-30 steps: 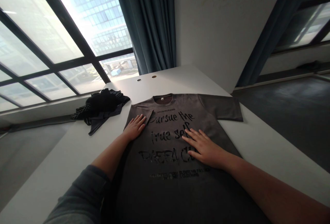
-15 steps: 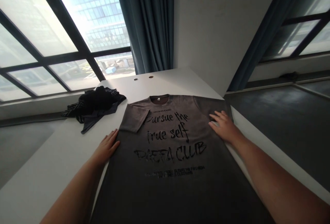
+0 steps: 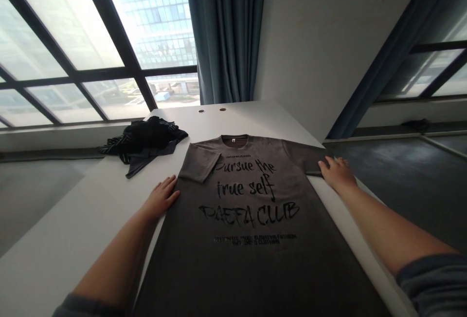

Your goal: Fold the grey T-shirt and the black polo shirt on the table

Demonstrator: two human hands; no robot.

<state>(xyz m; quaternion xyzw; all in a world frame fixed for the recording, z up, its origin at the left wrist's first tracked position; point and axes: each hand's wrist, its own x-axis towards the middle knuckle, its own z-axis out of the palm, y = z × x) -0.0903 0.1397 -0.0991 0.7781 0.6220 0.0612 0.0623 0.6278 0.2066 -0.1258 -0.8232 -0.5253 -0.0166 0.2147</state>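
Note:
A dark grey-brown T-shirt (image 3: pixel 255 258) with black lettering lies face up, its collar at the far end and its hem out of view. The left-side sleeve (image 3: pixel 200 162) is folded inward over the shirt front. My left hand (image 3: pixel 162 197) rests flat by the shirt's left edge, fingers together and stretched, thumb on the fabric. At the end of the right-side sleeve (image 3: pixel 306 157), which points outward, is my right hand (image 3: pixel 339 175). Its fingers are apart and slightly bent, with the thumb and fingertips touching the cuff.
The shirt is on a white table (image 3: pixel 91 224) with two round holes near its far edge. A heap of dark clothes (image 3: pixel 149 139) lies at the back left. Beyond are windows, a blue curtain (image 3: pixel 226 34) and a pale wall (image 3: pixel 310 39).
My right hand has moved outward from the shirt's chest side to the cuff, and that sleeve now lies spread outward. My left hand stays by the left edge. The view has shifted slightly left.

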